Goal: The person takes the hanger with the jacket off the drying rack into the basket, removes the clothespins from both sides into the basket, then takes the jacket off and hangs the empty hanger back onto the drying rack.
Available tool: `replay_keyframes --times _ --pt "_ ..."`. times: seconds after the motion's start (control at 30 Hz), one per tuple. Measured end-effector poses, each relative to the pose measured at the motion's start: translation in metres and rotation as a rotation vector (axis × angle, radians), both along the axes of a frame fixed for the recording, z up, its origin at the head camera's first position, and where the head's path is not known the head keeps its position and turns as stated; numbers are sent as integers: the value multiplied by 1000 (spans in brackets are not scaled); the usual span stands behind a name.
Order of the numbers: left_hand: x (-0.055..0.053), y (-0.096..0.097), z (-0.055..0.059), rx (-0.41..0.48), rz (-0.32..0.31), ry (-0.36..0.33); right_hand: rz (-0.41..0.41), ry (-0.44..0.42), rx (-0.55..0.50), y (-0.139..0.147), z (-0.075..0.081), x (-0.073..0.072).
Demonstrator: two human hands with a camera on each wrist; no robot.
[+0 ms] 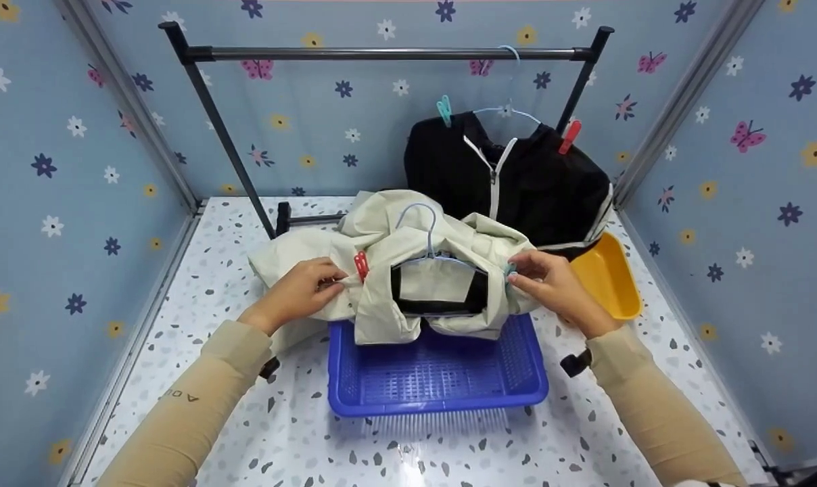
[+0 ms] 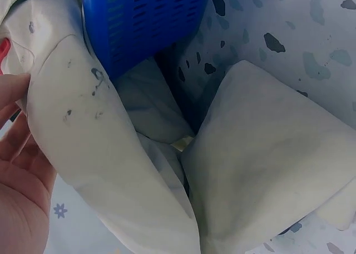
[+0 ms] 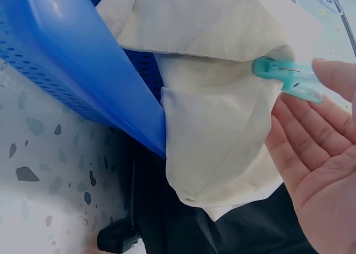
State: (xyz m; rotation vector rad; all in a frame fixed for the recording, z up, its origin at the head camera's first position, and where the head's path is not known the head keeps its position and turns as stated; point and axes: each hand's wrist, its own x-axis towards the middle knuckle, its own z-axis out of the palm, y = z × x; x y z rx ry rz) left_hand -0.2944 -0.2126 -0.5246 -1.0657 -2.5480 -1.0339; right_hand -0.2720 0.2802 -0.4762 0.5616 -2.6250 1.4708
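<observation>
A cream jacket (image 1: 395,237) with a pale blue hanger (image 1: 430,230) in its neck lies over the back of a blue basket (image 1: 439,399). My left hand (image 1: 304,287) pinches the jacket's cloth at the shoulder, beside a red clothespin (image 1: 361,265) clipped there. In the left wrist view a sleeve (image 2: 94,115) hangs down past those fingers. On the opposite shoulder a teal clothespin (image 3: 283,73) bites the cloth. My right hand (image 1: 550,277) holds its handle end between thumb and fingers, the palm facing the jacket in the right wrist view.
Behind stands a black garment rack (image 1: 381,54). From its bar hangs a black jacket (image 1: 442,162) with a white zip, on a hanger with teal and red clothespins. A yellow bin (image 1: 608,277) sits at the right, and patterned walls (image 1: 740,203) close in the speckled table.
</observation>
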Motion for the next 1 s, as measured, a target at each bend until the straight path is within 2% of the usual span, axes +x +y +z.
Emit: replay_keyframes --times 0.03,0.07,0.1,0.13,0.2,0.23,0.33,0.37,0.43,0.57,0.63,0.7,0.73,0.8,0.83,0.93,1.0 --pt "-1 0 -1 8 -3 12 -1 1 -5 0 0 0" --pt "4 2 6 -7 -2 5 -2 7 -6 0 -1 1" --pt "5 3 8 -15 4 1 -4 13 -9 0 -1 1" --pt "0 2 1 -11 5 4 -7 18 -14 0 -1 1" --pt "2 3 5 -31 20 -25 -17 26 -37 0 -1 1" --pt "-5 0 -6 -35 23 -24 -23 28 -51 -1 -1 2" --pt "-15 -5 -21 -29 24 -20 -53 37 -86 -1 0 2" --pt "-13 -3 -17 -35 23 -25 -62 41 -102 -1 1 2" --pt "-22 -7 -30 -5 10 -1 -78 55 -121 -1 3 3" --pt "-19 -4 -23 12 -1 4 -97 97 -148 1 9 1" --pt "-24 -6 -33 17 14 3 -103 112 -149 2 11 0" --pt "-26 -8 -34 0 18 -7 -107 109 -155 4 14 0" --pt "-25 -6 -31 -8 8 -4 -115 102 -159 5 15 0" --pt "-28 -8 -38 -6 24 0 -135 82 -168 7 18 0" --pt "-27 -7 -37 1 18 10 -150 71 -175 7 19 0" --pt "-17 -3 -21 3 -10 18 -192 44 -195 10 21 0" --pt "-14 -2 -18 12 -9 24 -214 40 -202 13 22 0"
